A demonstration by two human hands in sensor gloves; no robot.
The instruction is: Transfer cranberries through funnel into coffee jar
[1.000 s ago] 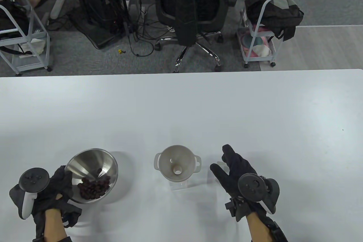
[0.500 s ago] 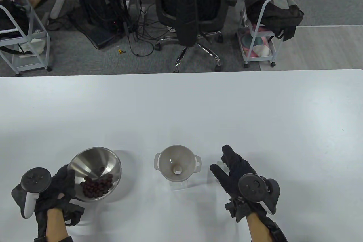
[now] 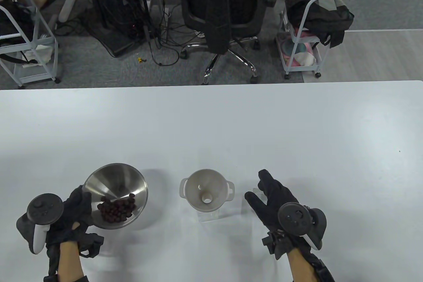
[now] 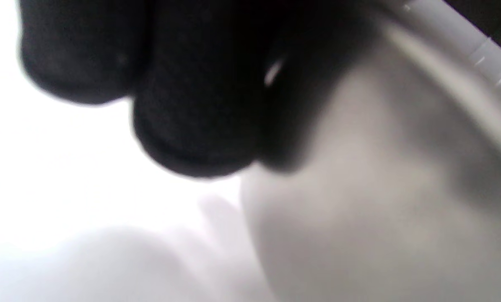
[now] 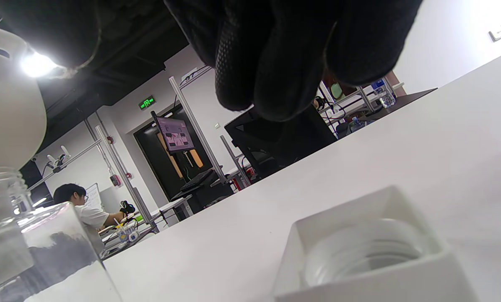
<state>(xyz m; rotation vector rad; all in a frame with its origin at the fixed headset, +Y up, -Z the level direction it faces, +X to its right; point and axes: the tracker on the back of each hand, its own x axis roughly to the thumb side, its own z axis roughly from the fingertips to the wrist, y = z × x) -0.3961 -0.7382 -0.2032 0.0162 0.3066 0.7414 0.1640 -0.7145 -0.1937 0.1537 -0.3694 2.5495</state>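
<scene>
A: Left grip holds the bowl of cranberries left of the funnel; right grip lies spread, empty.

B: Tipping fast could scatter berries over the bench.

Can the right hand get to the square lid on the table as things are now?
Probably yes. The right hand hovers open just right of the funnel, and the lid lies on the table right under its fingers, thread side up. Nothing stands between them.
</scene>
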